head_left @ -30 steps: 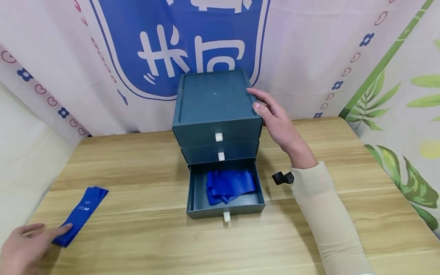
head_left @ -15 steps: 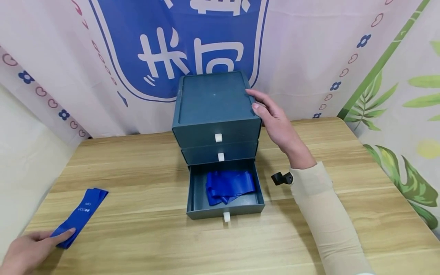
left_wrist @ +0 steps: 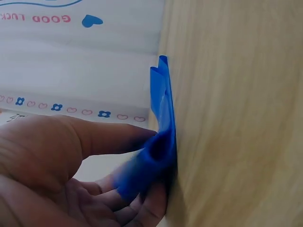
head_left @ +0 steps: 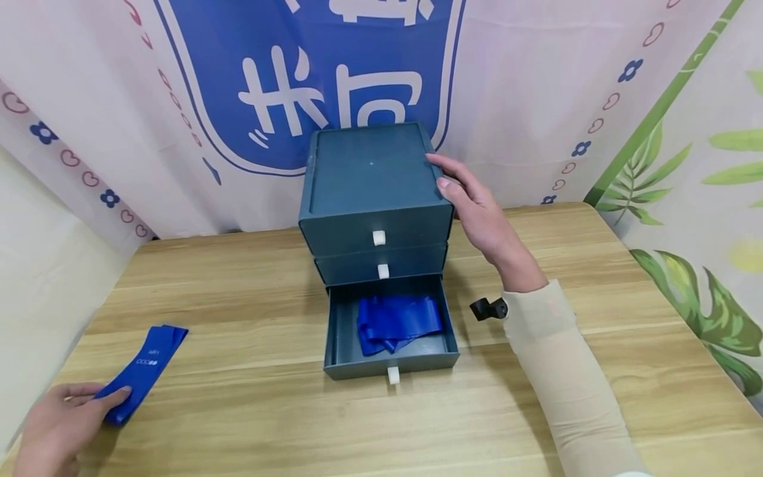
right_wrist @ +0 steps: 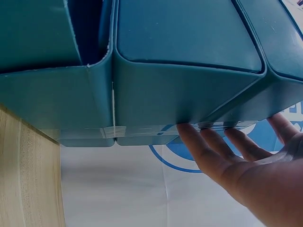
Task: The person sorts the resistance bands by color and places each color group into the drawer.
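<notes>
A folded blue resistance band [head_left: 146,364] with white print lies on the table at the left. My left hand [head_left: 62,421] pinches its near end; the left wrist view shows the thumb on one side and fingers curled under the folded band [left_wrist: 163,106]. A dark teal drawer cabinet [head_left: 372,169] stands at the back middle. My right hand [head_left: 485,212] rests against its upper right side, fingertips touching the wall in the right wrist view. The cabinet's bottom drawer [head_left: 393,364] is pulled out, and more blue band material [head_left: 399,324] lies folded inside.
The upper drawers are closed, each with a white pull tab [head_left: 379,238]. A small black clip-like piece [head_left: 489,309] is beside the right sleeve. Behind the wooden table [head_left: 250,417] hangs a printed curtain [head_left: 512,79].
My left fingers have shifted on the near end of the band and drawn slightly right, moving that end a little. My right hand and the cabinet have stayed in place.
</notes>
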A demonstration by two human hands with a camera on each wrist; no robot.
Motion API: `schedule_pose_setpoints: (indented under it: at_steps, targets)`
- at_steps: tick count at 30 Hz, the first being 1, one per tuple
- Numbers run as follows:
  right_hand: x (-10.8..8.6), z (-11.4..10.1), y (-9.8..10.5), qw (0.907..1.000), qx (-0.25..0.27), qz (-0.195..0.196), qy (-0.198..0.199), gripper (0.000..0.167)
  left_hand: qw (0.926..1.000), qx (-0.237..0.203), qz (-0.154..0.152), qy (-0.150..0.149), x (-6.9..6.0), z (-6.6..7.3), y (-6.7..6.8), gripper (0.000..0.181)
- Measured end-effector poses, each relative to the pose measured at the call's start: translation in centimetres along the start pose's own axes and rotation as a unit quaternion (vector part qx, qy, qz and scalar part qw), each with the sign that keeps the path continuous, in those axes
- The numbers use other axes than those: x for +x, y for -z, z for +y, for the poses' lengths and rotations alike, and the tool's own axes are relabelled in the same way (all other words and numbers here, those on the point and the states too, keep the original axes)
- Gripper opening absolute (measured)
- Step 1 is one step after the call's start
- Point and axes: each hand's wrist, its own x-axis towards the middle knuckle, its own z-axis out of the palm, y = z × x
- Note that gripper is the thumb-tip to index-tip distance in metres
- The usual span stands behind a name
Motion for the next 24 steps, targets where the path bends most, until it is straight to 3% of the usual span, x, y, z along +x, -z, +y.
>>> schedule_pose_setpoints:
  at_steps: [7, 11, 14, 18, 21, 24]
  targets:
    - [0.0, 0.1, 0.1, 1.0, 0.0, 0.001, 0.002, 0.048, 0.9991, -0.034, -0.017, 0.021, 0.1, 0.4, -0.3, 0.071]
    - [0.1, 0.0, 0.0, 1.0, -0.001, -0.001, 0.003, 0.048, 0.9948, -0.092, -0.037, 0.022, 1.2, -0.2, -0.2, 0.077]
    - [0.1, -0.1, -0.1, 1.0, 0.0, -0.002, 0.005, 0.048, 0.9875, -0.148, -0.052, 0.014, 1.5, -0.2, 0.2, 0.079]
    - [0.2, -0.2, -0.1, 1.0, 0.003, -0.003, 0.005, 0.048, 0.9632, -0.263, -0.054, 0.006, 1.0, 0.7, 0.7, 0.049]
    - [0.1, -0.2, -0.1, 1.0, 0.003, -0.002, 0.002, 0.048, 0.9378, -0.344, -0.047, -0.003, 0.6, 1.8, 1.1, 0.022]
    - [0.1, -0.1, 0.0, 1.0, 0.001, -0.001, 0.002, 0.048, 0.9197, -0.386, -0.056, -0.042, 0.3, 2.8, 1.5, 0.014]
